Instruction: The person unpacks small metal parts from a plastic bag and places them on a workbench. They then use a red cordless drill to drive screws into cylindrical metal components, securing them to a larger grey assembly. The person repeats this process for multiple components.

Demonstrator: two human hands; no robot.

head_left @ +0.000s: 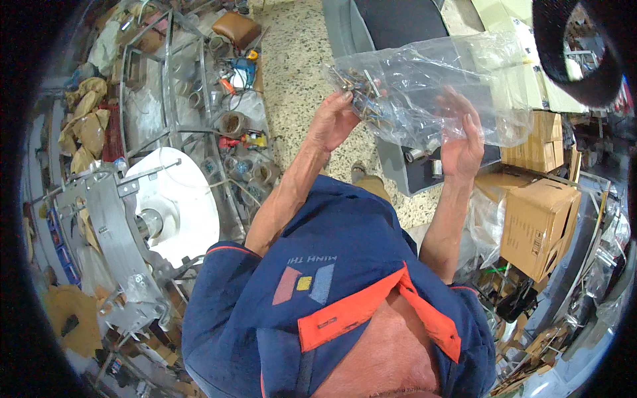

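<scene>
A clear plastic bag [424, 86] is stretched out in front of me. Small metal pieces, which look like screws or bolts [371, 99], are bunched at its left end. My left hand [335, 119] pinches that end, thumb and fingertips closed on the plastic beside the pieces. At the bag's lower right, my right hand [462, 142] is raised with its fingers stretched and the thumb apart. Its fingers show through the plastic; whether they are inside or behind the bag, I cannot tell.
Beyond the bag stands a grey bin with a dark lining [398, 26]; metal cylinders [417, 154] lie below the bag. Cardboard boxes [537, 222] stand to the right. At left are a metal frame [166, 79], a white round piece [179, 205] and cluttered tools on the speckled floor [292, 60].
</scene>
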